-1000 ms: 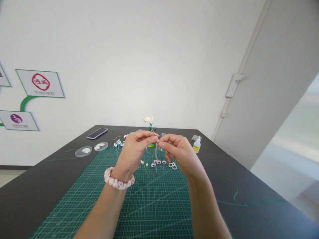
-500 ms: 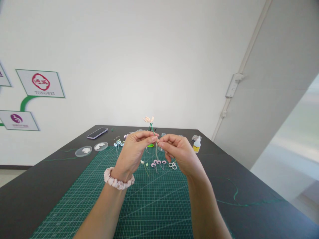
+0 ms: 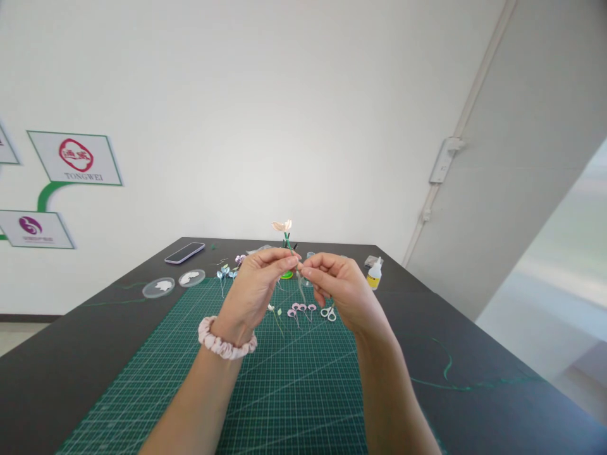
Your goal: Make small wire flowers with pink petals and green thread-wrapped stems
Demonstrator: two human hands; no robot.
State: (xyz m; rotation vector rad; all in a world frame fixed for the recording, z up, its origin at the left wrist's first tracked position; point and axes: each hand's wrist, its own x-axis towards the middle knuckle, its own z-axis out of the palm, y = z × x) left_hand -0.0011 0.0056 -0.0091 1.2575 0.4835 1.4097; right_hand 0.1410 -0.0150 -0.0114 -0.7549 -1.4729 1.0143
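Note:
A pale peach craft flower [image 3: 282, 225] on a green-wrapped stem stands upright above my hands. My left hand [image 3: 258, 278], with a pink scrunchie [image 3: 225, 344] round its wrist, pinches the stem between thumb and fingertips. Close beside it, my right hand [image 3: 337, 284] pinches at the stem's lower part, its fingertips almost touching the left ones. A thin pale green strand [image 3: 302, 292] hangs down between the hands. What exactly the right fingertips grip is too small to tell. Below lie several small purple flowers on wires [image 3: 302, 308] and white-handled scissors [image 3: 328, 313].
A green cutting mat [image 3: 284, 392] covers the middle of the black table [image 3: 427, 328]. At the left are a phone [image 3: 184, 253], two shallow dishes with white pieces [image 3: 159, 287] and blue wired flowers [image 3: 222, 273]. A glue bottle [image 3: 374, 275] and green thread [image 3: 448, 366] are at the right.
The flower head has turned, showing its petals from another side. The hanging strand has swung slightly right. Both hands keep their pinch in nearly the same place.

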